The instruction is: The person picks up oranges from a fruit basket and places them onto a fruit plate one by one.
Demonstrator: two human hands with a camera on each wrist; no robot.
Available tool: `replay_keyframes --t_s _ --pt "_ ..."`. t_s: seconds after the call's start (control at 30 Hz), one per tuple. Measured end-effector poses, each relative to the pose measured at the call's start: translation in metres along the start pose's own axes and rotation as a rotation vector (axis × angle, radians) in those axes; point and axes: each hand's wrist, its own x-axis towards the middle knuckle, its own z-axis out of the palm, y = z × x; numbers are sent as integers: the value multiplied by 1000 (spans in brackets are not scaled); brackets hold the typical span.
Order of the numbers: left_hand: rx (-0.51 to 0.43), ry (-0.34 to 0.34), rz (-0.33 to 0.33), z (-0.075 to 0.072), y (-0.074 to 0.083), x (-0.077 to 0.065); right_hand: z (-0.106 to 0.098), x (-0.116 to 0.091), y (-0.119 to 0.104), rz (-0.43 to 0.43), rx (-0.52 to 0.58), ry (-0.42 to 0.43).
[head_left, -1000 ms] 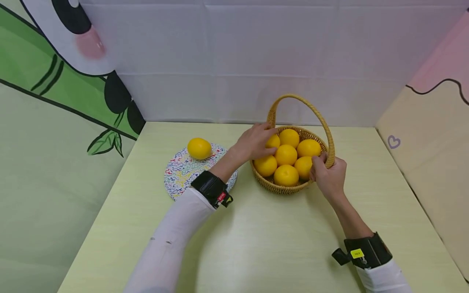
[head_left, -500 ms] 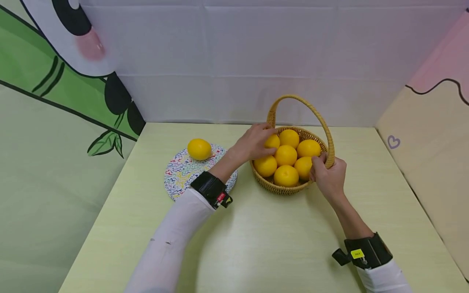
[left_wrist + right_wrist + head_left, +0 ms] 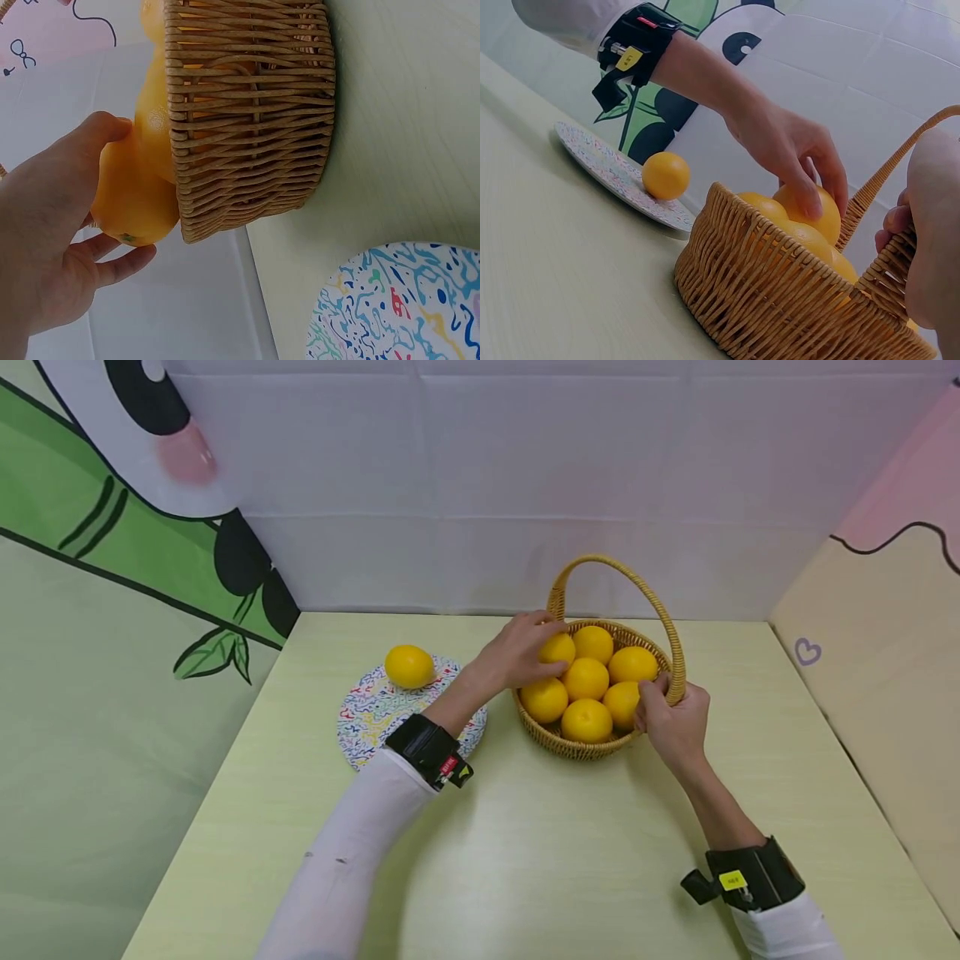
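A wicker basket (image 3: 567, 747) with a tall arched handle (image 3: 651, 593) stands toward the back of the table, filled with several oranges (image 3: 587, 722). At its left rim, my left hand (image 3: 522, 652) has its fingers and thumb around one orange (image 3: 129, 201), which sits among the others. My right hand (image 3: 677, 725) grips the foot of the handle at the basket's right side; the right wrist view shows only part of that hand. To the left lies a round plate (image 3: 372, 720) with a multicoloured squiggle pattern, partly hidden by my left forearm. A single orange (image 3: 409, 667) rests near its back edge.
The pale table (image 3: 570, 860) meets a light cloth backdrop (image 3: 480, 560) just behind the basket. A printed panel (image 3: 112, 710) stands on the left and a beige-pink one (image 3: 877, 693) on the right. Black camera straps (image 3: 427, 750) wrap both wrists.
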Motion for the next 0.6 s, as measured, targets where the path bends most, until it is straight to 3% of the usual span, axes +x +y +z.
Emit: replay_keyframes --t_s 0.6 --pt "-86 106 49 -10 -2 8 -9 23 4 5 20 -25"
